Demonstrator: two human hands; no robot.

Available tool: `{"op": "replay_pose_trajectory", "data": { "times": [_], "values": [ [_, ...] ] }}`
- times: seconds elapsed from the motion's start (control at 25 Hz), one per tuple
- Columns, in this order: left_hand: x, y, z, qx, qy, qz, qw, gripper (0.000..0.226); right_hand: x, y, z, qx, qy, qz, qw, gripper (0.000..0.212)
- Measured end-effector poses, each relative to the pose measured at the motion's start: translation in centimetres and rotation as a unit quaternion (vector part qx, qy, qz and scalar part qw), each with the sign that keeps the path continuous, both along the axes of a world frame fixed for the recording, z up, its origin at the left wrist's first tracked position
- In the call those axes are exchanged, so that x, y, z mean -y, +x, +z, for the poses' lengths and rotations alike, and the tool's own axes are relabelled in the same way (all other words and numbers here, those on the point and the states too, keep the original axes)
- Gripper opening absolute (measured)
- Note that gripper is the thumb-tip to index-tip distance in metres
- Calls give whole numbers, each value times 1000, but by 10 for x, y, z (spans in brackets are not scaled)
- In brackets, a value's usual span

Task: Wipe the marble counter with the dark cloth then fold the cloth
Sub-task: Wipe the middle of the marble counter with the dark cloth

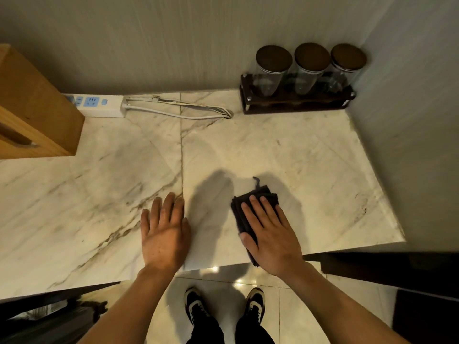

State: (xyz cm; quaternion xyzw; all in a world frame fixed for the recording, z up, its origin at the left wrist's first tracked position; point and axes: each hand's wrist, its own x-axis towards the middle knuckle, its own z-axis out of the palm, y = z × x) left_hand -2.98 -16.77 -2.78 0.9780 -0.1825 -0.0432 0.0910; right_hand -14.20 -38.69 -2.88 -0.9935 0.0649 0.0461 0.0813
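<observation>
Wide view first: the pale, brown-veined marble counter fills the middle of the scene, a seam running near to far through it, grey walls closing it in at the far side and the right. Far left, a tall light-wood box stands on the stone, and just right of it a white power strip with blue sockets trails its white cable along the back. Far right, tucked into the corner, a dark wooden rack carries three clear glass jars with dark round lids. Now the action, down at the near edge: the right hand is spread flat, palm down, pressing on the dark cloth, which sits bunched into a thick layered pad right of the seam, one corner hanging off the near lip of the counter and a thin loop poking out at its far end. The left hand lies open and flat on bare marble just left of the seam, holding nothing, well apart from the cloth. My read: this is wiping in progress, folding not yet reached. The cloth looks soft, light and floppy, so it should slide easily over polished stone under palm pressure; for the fold, pinching two corners and lifting looks the best hold, since the layers may slump apart.
</observation>
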Motion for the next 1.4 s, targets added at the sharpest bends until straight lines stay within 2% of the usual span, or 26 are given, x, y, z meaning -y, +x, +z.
{"op": "replay_pose_trajectory", "data": {
  "times": [0.12,0.24,0.44,1.16,1.4],
  "values": [
    [10,-5,-3,-18,-19,26,999,62,24,-11,0,-13,-8,76,997,62],
    [12,-6,-11,-21,1,44,999,69,43,-13,0,-22,-9,132,991,62],
    [13,-8,-11,-14,17,37,999,68,62,-6,3,-22,4,176,984,64],
    [17,-7,-9,-27,42,47,998,67,95,87,0,-10,-17,117,993,63],
    [17,-7,-10,-26,44,46,998,65,101,131,-3,0,-18,48,999,63]
  ]
}}
